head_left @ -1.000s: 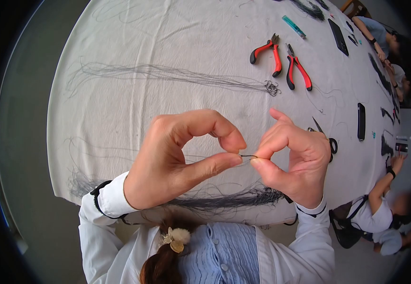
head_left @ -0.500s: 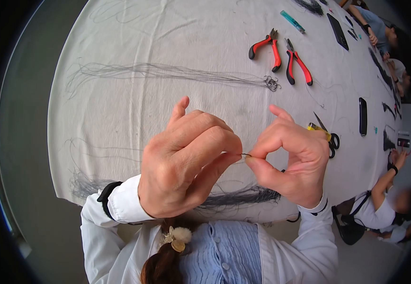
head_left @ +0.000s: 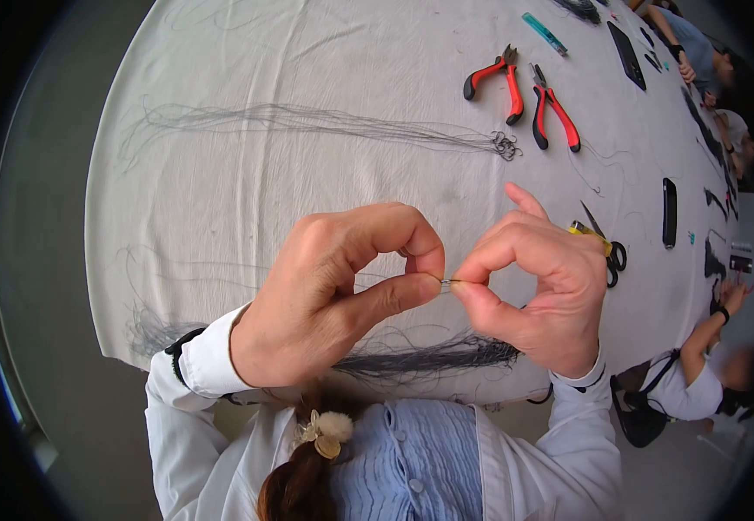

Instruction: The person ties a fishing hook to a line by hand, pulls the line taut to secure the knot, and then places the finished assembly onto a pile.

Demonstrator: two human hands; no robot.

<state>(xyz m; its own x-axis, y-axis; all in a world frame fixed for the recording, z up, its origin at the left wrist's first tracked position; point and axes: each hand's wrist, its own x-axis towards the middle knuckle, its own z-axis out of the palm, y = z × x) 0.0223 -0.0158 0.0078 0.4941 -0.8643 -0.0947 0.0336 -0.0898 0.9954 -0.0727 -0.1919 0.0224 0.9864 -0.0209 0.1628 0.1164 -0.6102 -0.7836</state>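
Note:
Thumb and forefinger of my left hand (head_left: 334, 291) pinch one end of a small thin dark piece (head_left: 447, 282), perhaps a hook or thread. My right hand (head_left: 542, 282) pinches its other end, its little finger raised. Only a short stretch shows between the fingertips, too small to make out fully. Under and behind my hands lies a thick bundle of dark strands (head_left: 429, 358) near the table edge. Farther up, a thinner bundle of long strands (head_left: 307, 120) ends in a cluster of small dark hooks (head_left: 506, 146).
On the white cloth (head_left: 212, 191) lie two red-handled pliers (head_left: 514, 91) (head_left: 559, 117), a teal tool (head_left: 545, 34), black scissors (head_left: 616, 256) beside a yellow item (head_left: 587, 229), and two dark phones (head_left: 626, 56) (head_left: 669, 213). Several people sit along the right side.
My left hand has turned, with its fingers now forming a rounder loop and its thumb in clear view. My right hand has stayed almost in place, still pinching.

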